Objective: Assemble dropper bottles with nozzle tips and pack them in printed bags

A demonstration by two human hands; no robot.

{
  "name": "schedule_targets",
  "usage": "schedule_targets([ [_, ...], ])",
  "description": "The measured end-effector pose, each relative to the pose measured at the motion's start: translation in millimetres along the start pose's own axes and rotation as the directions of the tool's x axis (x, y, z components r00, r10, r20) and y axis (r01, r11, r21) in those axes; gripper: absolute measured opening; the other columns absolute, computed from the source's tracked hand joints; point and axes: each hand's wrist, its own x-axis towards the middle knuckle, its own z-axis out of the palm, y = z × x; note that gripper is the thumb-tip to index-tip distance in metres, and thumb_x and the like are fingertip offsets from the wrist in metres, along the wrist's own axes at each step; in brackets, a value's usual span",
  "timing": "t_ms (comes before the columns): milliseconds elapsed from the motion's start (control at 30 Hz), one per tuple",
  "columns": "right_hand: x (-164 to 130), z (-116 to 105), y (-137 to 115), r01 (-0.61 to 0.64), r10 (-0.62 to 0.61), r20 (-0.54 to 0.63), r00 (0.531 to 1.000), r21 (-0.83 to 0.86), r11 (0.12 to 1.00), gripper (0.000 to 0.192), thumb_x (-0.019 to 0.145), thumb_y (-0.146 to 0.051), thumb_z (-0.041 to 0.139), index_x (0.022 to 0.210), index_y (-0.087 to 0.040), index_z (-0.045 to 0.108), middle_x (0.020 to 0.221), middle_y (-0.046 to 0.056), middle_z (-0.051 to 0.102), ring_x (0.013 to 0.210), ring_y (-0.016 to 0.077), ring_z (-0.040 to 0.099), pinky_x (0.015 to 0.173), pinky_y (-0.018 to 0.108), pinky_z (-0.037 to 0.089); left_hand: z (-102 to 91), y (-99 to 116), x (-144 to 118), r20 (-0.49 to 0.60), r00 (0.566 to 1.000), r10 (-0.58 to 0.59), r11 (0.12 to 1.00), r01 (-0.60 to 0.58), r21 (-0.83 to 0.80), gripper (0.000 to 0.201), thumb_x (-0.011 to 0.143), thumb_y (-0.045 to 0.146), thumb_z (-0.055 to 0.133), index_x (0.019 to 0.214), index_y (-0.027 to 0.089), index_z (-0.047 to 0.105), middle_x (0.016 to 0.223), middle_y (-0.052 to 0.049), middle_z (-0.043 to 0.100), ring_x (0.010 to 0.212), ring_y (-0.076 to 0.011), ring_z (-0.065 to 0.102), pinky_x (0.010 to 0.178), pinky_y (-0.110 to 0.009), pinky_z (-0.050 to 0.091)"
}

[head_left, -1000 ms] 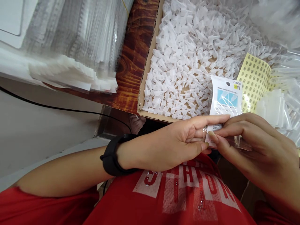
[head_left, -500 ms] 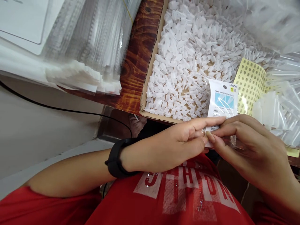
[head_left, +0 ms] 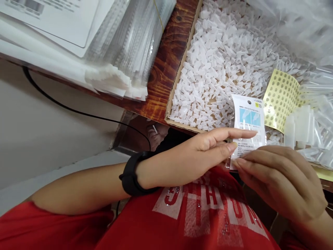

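A small clear plastic packet with a white printed card is held upright in front of the red shirt. My left hand grips its left side, thumb and index finger across the printed front and the other fingers mostly hidden. At the packet's lower edge, my right hand pinches with thumb and fingertips; the curled fingers hide the bottom right corner. Just behind the packet lies a shallow cardboard box of small white plastic nozzle tips.
Yellow sticker sheet and clear plastic tubes lie on the box's right side. A banded stack of clear packets sits on the wooden table at left. A black cable hangs below the table edge.
My right hand has slid down to the packet's lower edge, uncovering more of the printed card. My left thumb now presses on its front. The view has shifted slightly.
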Motion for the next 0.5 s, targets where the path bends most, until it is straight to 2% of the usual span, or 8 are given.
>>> schedule_targets([
  [100,-5.8,-5.9,-5.7,0.055,-0.054,0.037,0.998,-0.036,0.998,0.023,0.092,-0.004,0.073,0.114,-0.011,0.076,0.107,0.012,0.081,0.096,0.0259,0.076,0.083,0.04,0.062,3.7,-1.0,2.3,0.005,1.0,-0.007,0.999,0.007,0.043,0.038,0.111,0.03,0.053,0.147,0.03,0.066,0.086,0.002,0.071,0.081,-0.0139,0.066,0.086,-0.027,0.056],
  [200,-9.9,-5.0,-7.5,0.054,-0.054,0.004,0.999,-0.019,0.998,0.024,0.092,-0.003,0.073,0.114,-0.01,0.075,0.106,0.012,0.081,0.097,0.0259,0.077,0.084,0.04,0.065,6.8,-2.0,4.9,0.003,1.0,-0.025,0.999,0.025,0.046,0.037,0.111,0.027,0.052,0.145,0.028,0.066,0.086,0.002,0.071,0.076,-0.0126,0.064,0.079,-0.027,0.055],
  [300,-12.0,-0.4,-5.3,0.05,-0.051,-0.039,0.998,-0.016,0.999,0.023,0.092,-0.006,0.075,0.114,-0.014,0.075,0.109,0.01,0.083,0.1,0.0254,0.08,0.087,0.039,0.068,9.4,-2.6,6.6,-0.008,1.0,-0.014,1.0,0.015,0.022,0.031,0.111,0.023,0.051,0.137,0.024,0.068,0.099,0.0,0.075,0.087,-0.0127,0.069,0.086,-0.027,0.055],
  [400,-15.2,2.4,-3.5,0.083,-0.085,-0.042,0.996,-0.038,0.996,0.022,0.095,-0.008,0.071,0.116,-0.014,0.075,0.117,0.013,0.082,0.11,0.0274,0.08,0.096,0.041,0.07,11.9,-3.2,7.6,-0.015,1.0,0.016,1.0,-0.016,-0.013,0.023,0.111,0.018,0.052,0.127,0.019,0.069,0.116,-0.003,0.077,0.111,-0.0143,0.071,0.099,-0.027,0.054],
  [500,-20.7,3.1,-5.5,0.079,-0.08,-0.049,0.996,-0.024,0.997,0.022,0.097,-0.007,0.069,0.117,-0.013,0.075,0.125,0.014,0.081,0.116,0.0288,0.079,0.101,0.041,0.07,14.7,-4.4,7.9,-0.026,0.999,0.029,1.0,-0.03,-0.007,0.021,0.111,0.017,0.053,0.123,0.019,0.069,0.12,-0.005,0.078,0.123,-0.0176,0.07,0.105,-0.03,0.053],
])
